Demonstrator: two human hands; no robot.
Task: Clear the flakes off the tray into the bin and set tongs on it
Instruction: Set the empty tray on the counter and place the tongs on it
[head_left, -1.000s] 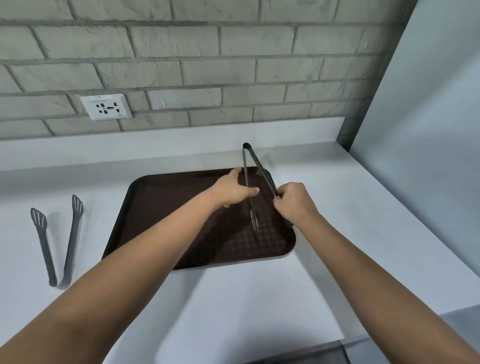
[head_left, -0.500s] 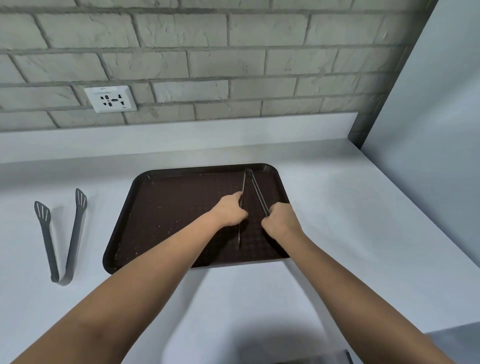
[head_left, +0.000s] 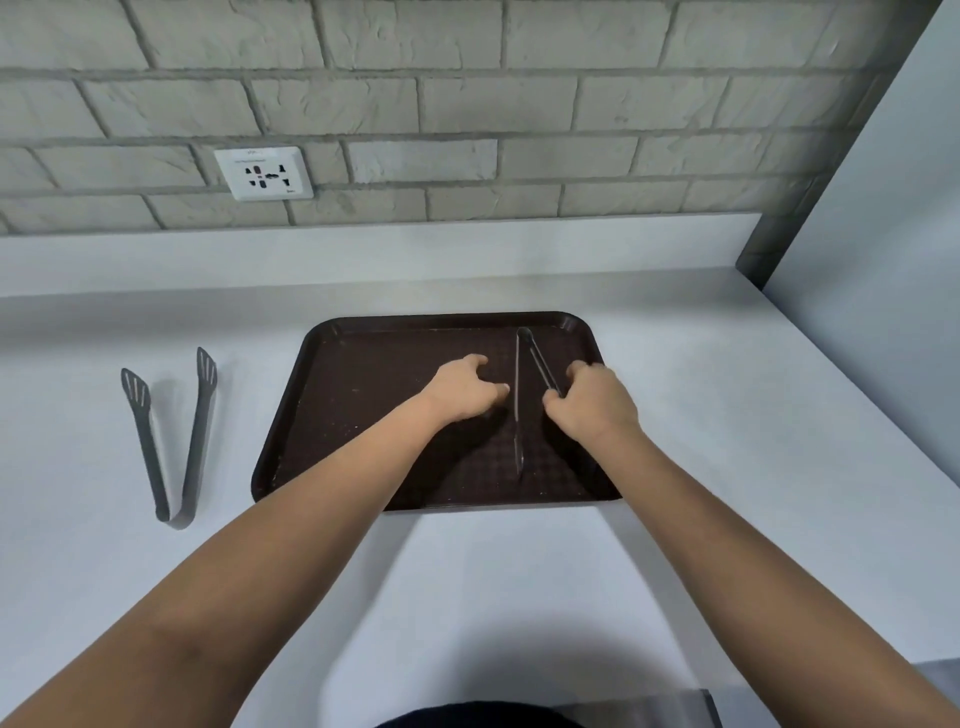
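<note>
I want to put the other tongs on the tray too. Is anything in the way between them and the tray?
Nothing visible. The grey slotted tongs lie on the white counter left of the brown tray, with only bare counter between. The tray's left half looks free.

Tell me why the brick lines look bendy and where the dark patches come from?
Head view: the wide lens curves the brick wall lines toward the edges. Head view: soft shadows lie on the counter under both arms and beside the grey tongs, so light comes from above. Head view: the arms blur slightly near the bottom edge; no strong glare on the tray.
</note>
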